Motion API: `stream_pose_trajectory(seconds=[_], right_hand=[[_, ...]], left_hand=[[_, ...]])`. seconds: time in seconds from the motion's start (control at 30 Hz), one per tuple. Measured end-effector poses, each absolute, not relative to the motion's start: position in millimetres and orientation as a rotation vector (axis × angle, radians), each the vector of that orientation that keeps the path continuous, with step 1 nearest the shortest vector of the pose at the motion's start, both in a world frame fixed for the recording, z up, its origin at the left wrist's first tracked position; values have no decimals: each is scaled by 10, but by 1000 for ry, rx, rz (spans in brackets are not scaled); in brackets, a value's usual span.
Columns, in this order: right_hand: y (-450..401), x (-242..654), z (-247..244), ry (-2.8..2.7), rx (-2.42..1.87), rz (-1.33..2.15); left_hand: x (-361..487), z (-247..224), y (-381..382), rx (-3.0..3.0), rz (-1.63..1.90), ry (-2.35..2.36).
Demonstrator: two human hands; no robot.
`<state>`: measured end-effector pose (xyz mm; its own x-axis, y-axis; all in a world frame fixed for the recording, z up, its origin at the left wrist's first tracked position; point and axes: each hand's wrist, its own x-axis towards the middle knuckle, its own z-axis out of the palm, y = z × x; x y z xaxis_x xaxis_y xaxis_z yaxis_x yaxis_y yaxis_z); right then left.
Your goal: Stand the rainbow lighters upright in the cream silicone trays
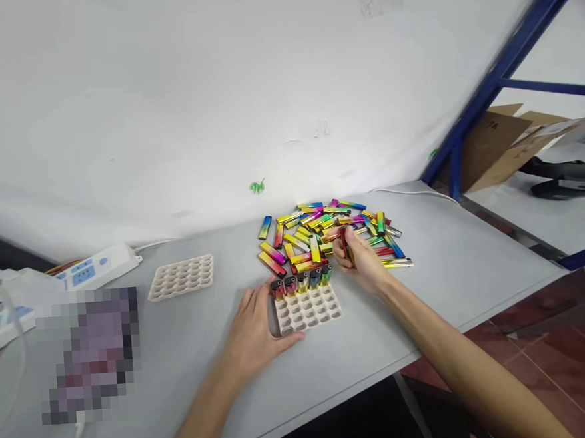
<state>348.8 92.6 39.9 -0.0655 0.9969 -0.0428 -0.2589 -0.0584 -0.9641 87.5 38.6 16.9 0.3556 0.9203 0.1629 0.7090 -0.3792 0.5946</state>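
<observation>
My left hand grips a cream tray with holes by its left side, its thumb along the front edge. Across the tray's back row stand several shiny lighters in different colours, upright with their black tops up. Over the right part of a heap of loose metallic lighters, my right hand is closed around a red lighter, partly hidden by the fingers. The heap lies just behind the tray.
A second cream tray lies to the left. Farther left are white power strips and a blurred-out object with a cable. A white wall bounds the back; a blue metal frame and cardboard boxes stand right.
</observation>
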Motion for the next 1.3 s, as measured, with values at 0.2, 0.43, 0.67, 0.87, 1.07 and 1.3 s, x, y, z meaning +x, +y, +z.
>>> stream_pose_trajectory(seconds=[0.2,0.43,0.67,0.87,1.07,1.3], right_hand=[[967,3448,281,-920,-1129,1411],[984,3418,284,-820,-1184,1468],[994,3448,270,-797,-1122,1493],[993,3443,255,-793,-1172,1475],[982,3420,280,-806,-1189,1417],[905,3452,323,-1337,-1307,901]], left_hand=[[867,141,382,2226,639,1472],[863,161,371,2240,625,1480],[855,157,377,2260,628,1471],[866,153,380,2266,609,1446],[867,154,403,2282,599,1434],[839,184,393,2254,699,1367]])
